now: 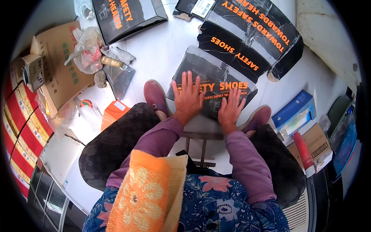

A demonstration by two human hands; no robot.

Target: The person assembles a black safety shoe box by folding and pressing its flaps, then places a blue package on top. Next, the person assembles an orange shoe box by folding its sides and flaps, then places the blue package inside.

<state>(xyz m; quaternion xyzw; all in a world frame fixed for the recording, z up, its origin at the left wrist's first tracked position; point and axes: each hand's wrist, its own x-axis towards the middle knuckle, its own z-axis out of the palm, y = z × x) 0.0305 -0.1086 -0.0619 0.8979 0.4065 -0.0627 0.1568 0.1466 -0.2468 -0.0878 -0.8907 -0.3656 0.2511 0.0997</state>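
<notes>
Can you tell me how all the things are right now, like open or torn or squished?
Left hand: open, palm down on the near black cardboard
Right hand: open, palm down on it too
Near black cardboard: scuffed, worn at the edges
Far black cardboard: torn at the edges
Plastic bag: crumpled
Orange towel: folded over
Red tube: lying down

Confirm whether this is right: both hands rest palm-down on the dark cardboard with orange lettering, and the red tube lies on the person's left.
Not quite: the head view shows the red tube on the person's right. The rest is correct: the left hand and right hand both rest palm-down on the dark cardboard with orange lettering.
</notes>
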